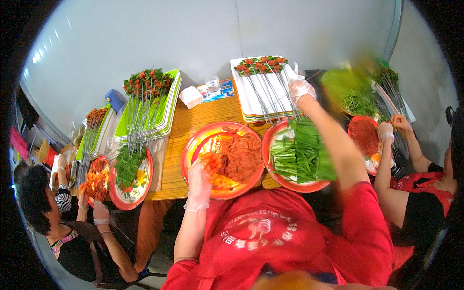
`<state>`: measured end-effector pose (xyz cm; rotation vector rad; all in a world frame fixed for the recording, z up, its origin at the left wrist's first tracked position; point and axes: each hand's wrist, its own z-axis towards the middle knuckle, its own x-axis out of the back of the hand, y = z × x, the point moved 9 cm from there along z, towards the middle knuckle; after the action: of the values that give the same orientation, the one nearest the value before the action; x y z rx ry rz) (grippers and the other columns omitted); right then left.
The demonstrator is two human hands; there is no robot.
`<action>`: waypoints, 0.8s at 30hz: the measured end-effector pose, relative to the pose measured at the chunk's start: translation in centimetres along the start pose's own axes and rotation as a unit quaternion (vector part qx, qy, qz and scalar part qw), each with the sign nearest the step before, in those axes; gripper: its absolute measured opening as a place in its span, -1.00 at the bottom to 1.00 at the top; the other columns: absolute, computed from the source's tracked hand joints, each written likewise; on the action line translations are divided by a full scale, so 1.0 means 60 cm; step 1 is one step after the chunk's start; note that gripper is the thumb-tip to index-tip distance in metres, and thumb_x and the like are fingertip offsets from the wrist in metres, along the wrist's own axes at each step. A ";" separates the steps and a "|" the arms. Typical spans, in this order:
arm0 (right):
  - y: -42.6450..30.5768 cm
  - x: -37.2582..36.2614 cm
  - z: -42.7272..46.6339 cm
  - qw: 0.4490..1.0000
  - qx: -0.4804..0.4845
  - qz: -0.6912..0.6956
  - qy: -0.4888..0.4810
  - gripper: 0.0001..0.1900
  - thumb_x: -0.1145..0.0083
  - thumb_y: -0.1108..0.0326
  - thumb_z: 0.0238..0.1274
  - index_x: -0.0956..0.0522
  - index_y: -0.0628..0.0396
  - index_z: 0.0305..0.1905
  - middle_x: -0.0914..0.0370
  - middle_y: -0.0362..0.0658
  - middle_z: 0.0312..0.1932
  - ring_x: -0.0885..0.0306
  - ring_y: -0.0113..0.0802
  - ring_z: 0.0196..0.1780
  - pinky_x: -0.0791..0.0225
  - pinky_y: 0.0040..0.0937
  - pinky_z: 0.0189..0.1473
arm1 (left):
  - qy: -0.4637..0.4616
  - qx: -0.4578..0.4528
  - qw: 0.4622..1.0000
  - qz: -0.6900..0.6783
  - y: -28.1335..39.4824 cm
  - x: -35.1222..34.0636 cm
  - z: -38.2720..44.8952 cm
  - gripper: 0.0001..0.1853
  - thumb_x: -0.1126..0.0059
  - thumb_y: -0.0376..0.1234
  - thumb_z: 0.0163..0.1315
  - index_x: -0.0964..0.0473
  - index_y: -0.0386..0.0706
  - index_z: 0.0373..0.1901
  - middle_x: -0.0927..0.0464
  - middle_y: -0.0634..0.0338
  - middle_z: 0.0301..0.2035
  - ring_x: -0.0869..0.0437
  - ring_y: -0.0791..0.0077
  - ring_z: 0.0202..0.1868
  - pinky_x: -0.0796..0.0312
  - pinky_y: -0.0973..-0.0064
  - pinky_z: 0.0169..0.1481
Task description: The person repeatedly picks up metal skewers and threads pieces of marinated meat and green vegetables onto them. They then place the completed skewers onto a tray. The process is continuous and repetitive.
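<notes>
My left hand [201, 177], in a clear glove with red-stained fingers, is at the left side of an enamel basin [185, 159] of red marinated meat strips [241, 156]; whether its fingers hold meat is unclear. My gloved right hand [301, 90] is closed around a thin metal skewer [316, 75], over the right edge of a white tray [241, 98]. Several skewers with green stalks and red meat [261, 67] lie on that tray, handles towards me. Under my right forearm, a second enamel basin [267, 159] holds cut green stalks, probably garlic chives [306, 152].
Green trays [165, 112] with loaded skewers stand at left, beside a basin [149, 181] of leafy herbs. A plastic cup [212, 83] and white tissue [191, 96] lie near the wall. Co-workers sit on both sides; a gloved hand [100, 213] is at left, another [385, 131] at right.
</notes>
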<state>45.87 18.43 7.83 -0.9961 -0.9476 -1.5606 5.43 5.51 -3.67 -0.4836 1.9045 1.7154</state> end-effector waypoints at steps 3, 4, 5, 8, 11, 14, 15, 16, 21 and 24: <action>-0.029 -0.047 0.029 0.999 0.045 -0.002 -0.019 -0.75 0.08 0.35 0.21 -0.67 0.10 -0.25 -0.64 0.06 -0.17 -0.65 -0.07 -0.10 -0.52 -0.20 -0.08 | -0.003 0.003 1.000 -0.010 -0.003 -0.005 0.002 -0.68 0.08 -0.37 0.31 -0.45 -0.39 0.00 -0.60 -0.06 -0.14 -0.65 0.17 -0.12 -0.50 0.27 0.04; -0.052 -0.059 0.034 0.998 0.056 -0.004 -0.023 -0.75 0.07 0.35 0.20 -0.67 0.10 -0.26 -0.64 0.06 -0.17 -0.65 -0.07 -0.11 -0.52 -0.20 -0.08 | -0.004 0.007 1.000 -0.008 -0.004 -0.006 0.003 -0.68 0.08 -0.37 0.31 -0.45 -0.39 0.00 -0.60 -0.06 -0.14 -0.65 0.17 -0.12 -0.50 0.27 0.04; -0.069 -0.070 0.038 0.998 0.065 -0.007 -0.026 -0.75 0.07 0.36 0.20 -0.67 0.10 -0.26 -0.64 0.06 -0.17 -0.65 -0.07 -0.11 -0.52 -0.20 -0.09 | -0.006 0.013 1.000 -0.007 -0.004 -0.007 0.004 -0.68 0.08 -0.37 0.31 -0.45 -0.39 0.00 -0.60 -0.06 -0.14 -0.65 0.17 -0.12 -0.50 0.27 0.04; -0.149 -0.044 0.009 0.995 0.097 0.009 -0.035 -0.77 0.06 0.33 0.22 -0.61 0.11 -0.19 -0.64 -0.01 -0.19 -0.65 -0.10 -0.12 -0.52 -0.19 -0.13 | 0.011 0.003 1.000 -0.008 0.007 0.005 -0.005 -0.68 0.08 -0.37 0.30 -0.45 -0.39 0.00 -0.60 -0.06 -0.14 -0.65 0.17 -0.12 -0.50 0.27 0.04; -0.158 -0.053 0.001 0.995 0.079 -0.013 -0.057 -0.79 0.03 0.36 0.16 -0.64 0.12 -0.26 -0.64 0.02 -0.22 -0.65 -0.08 -0.13 -0.51 -0.19 -0.10 | 0.014 0.005 1.000 -0.013 0.007 0.014 -0.001 -0.68 0.07 -0.37 0.30 -0.45 -0.38 -0.01 -0.60 -0.05 -0.13 -0.65 0.19 -0.12 -0.50 0.28 0.04; -0.158 -0.038 -0.007 0.998 0.059 0.010 -0.031 -0.81 -0.01 0.43 0.10 -0.66 0.14 -0.30 -0.65 0.05 -0.23 -0.66 -0.08 -0.14 -0.52 -0.20 -0.10 | 0.025 0.014 0.999 -0.015 0.004 0.019 -0.002 -0.69 0.06 -0.36 0.30 -0.45 -0.38 -0.02 -0.60 -0.04 -0.12 -0.65 0.20 -0.12 -0.49 0.29 0.04; -0.155 -0.034 -0.008 0.998 0.052 0.013 -0.024 -0.81 -0.01 0.44 0.10 -0.66 0.15 -0.29 -0.65 0.05 -0.23 -0.67 -0.08 -0.15 -0.53 -0.21 -0.11 | 0.027 0.018 0.999 -0.014 0.004 0.018 -0.003 -0.69 0.06 -0.36 0.30 -0.45 -0.38 -0.03 -0.60 -0.03 -0.12 -0.65 0.21 -0.12 -0.49 0.30 0.04; -0.152 -0.039 -0.005 0.999 0.048 0.012 -0.021 -0.81 -0.01 0.44 0.10 -0.66 0.15 -0.30 -0.65 0.05 -0.24 -0.67 -0.08 -0.15 -0.53 -0.20 -0.12 | 0.019 0.018 1.000 -0.017 0.002 0.017 -0.002 -0.69 0.04 -0.36 0.30 -0.45 -0.38 -0.03 -0.59 -0.04 -0.11 -0.64 0.20 -0.09 -0.48 0.28 0.06; -0.153 -0.042 -0.003 0.998 0.052 0.010 -0.022 -0.81 -0.01 0.41 0.07 -0.65 0.13 -0.31 -0.64 0.04 -0.24 -0.65 -0.07 -0.13 -0.52 -0.20 -0.10 | -0.010 0.018 1.000 -0.018 -0.001 0.012 -0.002 -0.69 0.02 -0.36 0.29 -0.44 -0.37 -0.01 -0.58 -0.06 -0.07 -0.61 0.18 -0.03 -0.47 0.26 0.11; -0.154 -0.042 -0.003 0.998 0.067 0.020 0.003 -0.81 0.00 0.43 0.06 -0.66 0.14 -0.35 -0.65 0.07 -0.28 -0.66 -0.05 -0.18 -0.52 -0.17 -0.14 | -0.013 0.017 1.000 -0.007 0.001 0.011 -0.003 -0.68 0.03 -0.36 0.29 -0.43 -0.36 0.00 -0.57 -0.06 -0.06 -0.61 0.18 -0.02 -0.46 0.26 0.12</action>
<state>37.14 20.74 4.59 -0.9102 -1.0080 -1.4472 4.85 5.40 -4.03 -0.4585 1.9045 1.6702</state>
